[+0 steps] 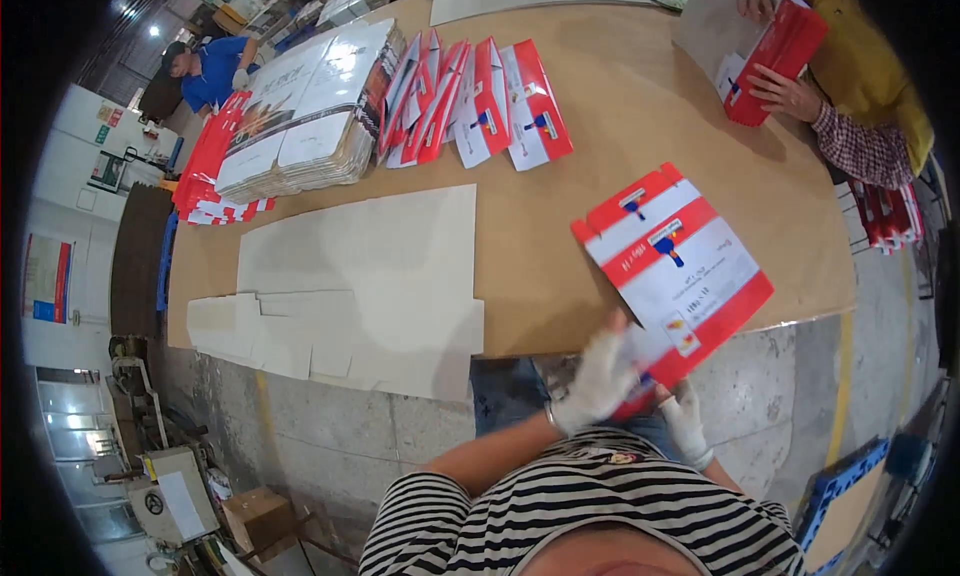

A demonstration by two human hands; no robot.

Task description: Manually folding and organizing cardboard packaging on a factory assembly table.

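A red and white printed carton, looking folded flat, lies tilted across the table's near edge in front of me. My left hand, in a white glove, is at the carton's near left side; motion smears its fingers, so their grip is unclear. My right hand, also gloved, grips the carton's near edge from below, just off the table. Part of the carton between my hands is blurred. Left of it lie plain grey-white cardboard sheets, overlapping and hanging over the near edge.
Several folded red and white cartons stand on the brown table beside a stack of printed sheets. A co-worker at far right holds an opened carton. Another person works at far left. A cardboard box sits lower left.
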